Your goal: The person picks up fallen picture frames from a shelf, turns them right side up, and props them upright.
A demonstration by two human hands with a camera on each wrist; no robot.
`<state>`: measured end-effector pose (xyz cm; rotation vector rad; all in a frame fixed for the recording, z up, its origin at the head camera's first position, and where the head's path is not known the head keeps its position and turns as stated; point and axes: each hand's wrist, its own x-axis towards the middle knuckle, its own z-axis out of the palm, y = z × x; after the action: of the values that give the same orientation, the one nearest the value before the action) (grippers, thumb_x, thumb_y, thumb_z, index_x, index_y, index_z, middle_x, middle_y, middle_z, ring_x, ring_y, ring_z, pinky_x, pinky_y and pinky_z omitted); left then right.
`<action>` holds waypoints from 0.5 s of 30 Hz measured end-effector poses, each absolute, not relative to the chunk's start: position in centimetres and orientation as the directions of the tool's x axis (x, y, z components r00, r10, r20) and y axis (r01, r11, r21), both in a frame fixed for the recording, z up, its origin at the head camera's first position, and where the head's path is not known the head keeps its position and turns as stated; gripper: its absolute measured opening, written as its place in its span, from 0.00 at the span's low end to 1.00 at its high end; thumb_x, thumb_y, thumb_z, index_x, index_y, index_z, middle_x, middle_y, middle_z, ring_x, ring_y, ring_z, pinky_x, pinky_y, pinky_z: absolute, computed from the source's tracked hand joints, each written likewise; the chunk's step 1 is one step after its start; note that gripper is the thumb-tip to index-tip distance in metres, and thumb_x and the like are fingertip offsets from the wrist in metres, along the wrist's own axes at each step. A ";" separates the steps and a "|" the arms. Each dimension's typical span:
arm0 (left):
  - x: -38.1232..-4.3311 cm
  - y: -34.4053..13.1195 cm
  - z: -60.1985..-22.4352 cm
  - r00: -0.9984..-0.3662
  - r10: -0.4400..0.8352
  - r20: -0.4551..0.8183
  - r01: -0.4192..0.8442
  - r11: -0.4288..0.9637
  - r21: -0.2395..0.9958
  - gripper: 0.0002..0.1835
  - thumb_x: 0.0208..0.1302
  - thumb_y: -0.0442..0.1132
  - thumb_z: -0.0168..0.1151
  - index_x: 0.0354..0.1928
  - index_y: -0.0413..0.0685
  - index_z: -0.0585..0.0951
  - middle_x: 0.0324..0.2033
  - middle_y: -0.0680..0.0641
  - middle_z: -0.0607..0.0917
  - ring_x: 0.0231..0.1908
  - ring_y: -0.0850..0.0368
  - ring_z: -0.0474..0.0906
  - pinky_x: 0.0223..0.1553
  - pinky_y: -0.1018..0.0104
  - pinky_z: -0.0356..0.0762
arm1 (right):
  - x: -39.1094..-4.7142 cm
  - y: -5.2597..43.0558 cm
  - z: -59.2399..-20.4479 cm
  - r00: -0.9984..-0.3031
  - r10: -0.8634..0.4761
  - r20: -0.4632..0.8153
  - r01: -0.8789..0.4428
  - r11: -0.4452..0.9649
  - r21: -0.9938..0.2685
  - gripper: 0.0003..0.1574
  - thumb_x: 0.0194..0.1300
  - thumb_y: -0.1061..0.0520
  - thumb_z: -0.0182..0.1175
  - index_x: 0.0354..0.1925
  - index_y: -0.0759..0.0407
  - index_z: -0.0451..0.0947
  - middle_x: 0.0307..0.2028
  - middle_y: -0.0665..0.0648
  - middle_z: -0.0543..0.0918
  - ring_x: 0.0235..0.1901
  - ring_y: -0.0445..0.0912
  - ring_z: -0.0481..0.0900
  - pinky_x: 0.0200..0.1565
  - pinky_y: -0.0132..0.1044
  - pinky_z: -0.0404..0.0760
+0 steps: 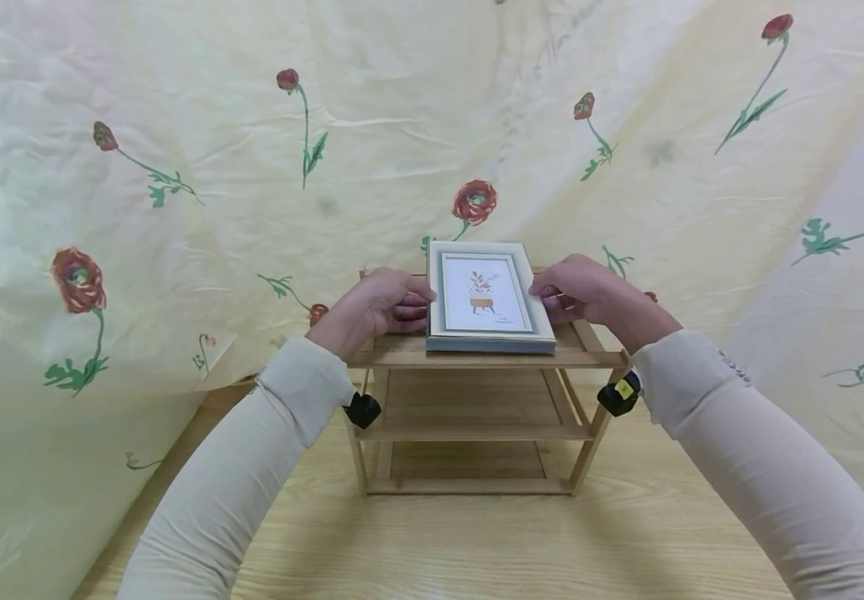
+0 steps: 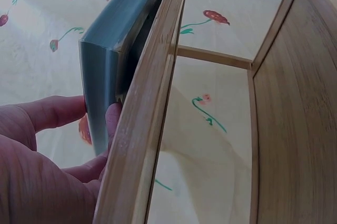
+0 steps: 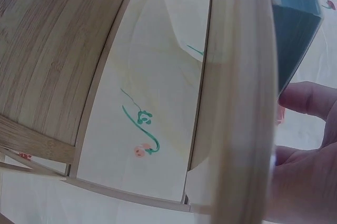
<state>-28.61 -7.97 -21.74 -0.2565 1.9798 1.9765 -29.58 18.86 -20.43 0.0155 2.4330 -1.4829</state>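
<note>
A picture frame point(image 1: 490, 292) with a cream border, thick blue-grey sides and a print of flowers in a pot on legs lies face up over the top tier of a wooden rack point(image 1: 469, 396). My left hand point(image 1: 390, 302) grips its left side, thumb at the edge. In the left wrist view, fingertips reach under the frame's corner, between it and the rack's rail point(image 2: 142, 97). On the opposite side my right hand point(image 1: 577, 290) pinches the edge; in the right wrist view the rail hides part of that hand. Whether the frame's far end touches the rack cannot be told.
The rack's lower tiers show bare boards, the lowest point(image 1: 469, 460) close to the floor. Cream cloth with red flowers point(image 1: 372, 125) hangs behind and along the sides. Light wood-grain floor point(image 1: 432, 542) spreads in front of the rack.
</note>
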 end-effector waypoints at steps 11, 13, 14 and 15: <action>-28.7 -7.9 -21.8 -0.933 0.113 -0.342 -0.343 0.014 0.939 0.20 0.56 0.27 0.65 0.51 0.43 0.76 0.33 0.46 0.82 0.28 0.56 0.79 0.35 0.64 0.82 | -29.6 19.0 -20.3 -0.957 -0.160 -0.240 0.143 0.461 -0.876 0.15 0.67 0.57 0.56 0.47 0.67 0.71 0.31 0.52 0.73 0.32 0.45 0.74 0.37 0.37 0.80; -28.6 -8.0 -21.8 -0.934 0.117 -0.336 -0.337 0.015 0.941 0.19 0.56 0.27 0.65 0.51 0.43 0.76 0.33 0.46 0.82 0.28 0.56 0.79 0.35 0.64 0.82 | -29.6 19.0 -20.3 -0.958 -0.160 -0.238 0.141 0.459 -0.877 0.16 0.67 0.58 0.55 0.48 0.67 0.70 0.30 0.52 0.74 0.32 0.45 0.74 0.37 0.37 0.80; -28.6 -8.0 -21.7 -0.935 0.119 -0.333 -0.333 0.016 0.943 0.19 0.56 0.27 0.65 0.51 0.43 0.76 0.33 0.46 0.82 0.28 0.56 0.79 0.35 0.64 0.82 | -29.6 19.0 -20.3 -0.958 -0.164 -0.234 0.137 0.457 -0.879 0.17 0.67 0.58 0.55 0.50 0.68 0.70 0.31 0.52 0.74 0.32 0.44 0.74 0.38 0.37 0.80; -28.6 -8.0 -21.7 -0.937 0.122 -0.328 -0.328 0.013 0.944 0.19 0.56 0.28 0.65 0.51 0.42 0.77 0.34 0.46 0.82 0.28 0.56 0.80 0.34 0.64 0.82 | -29.6 19.0 -20.2 -0.959 -0.163 -0.231 0.135 0.455 -0.880 0.19 0.67 0.58 0.55 0.52 0.68 0.69 0.32 0.52 0.75 0.32 0.44 0.74 0.38 0.37 0.80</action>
<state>-28.59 -8.00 -21.71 -0.2126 1.9796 1.9941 -29.62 19.04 -20.22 -0.0238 2.4264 -1.5058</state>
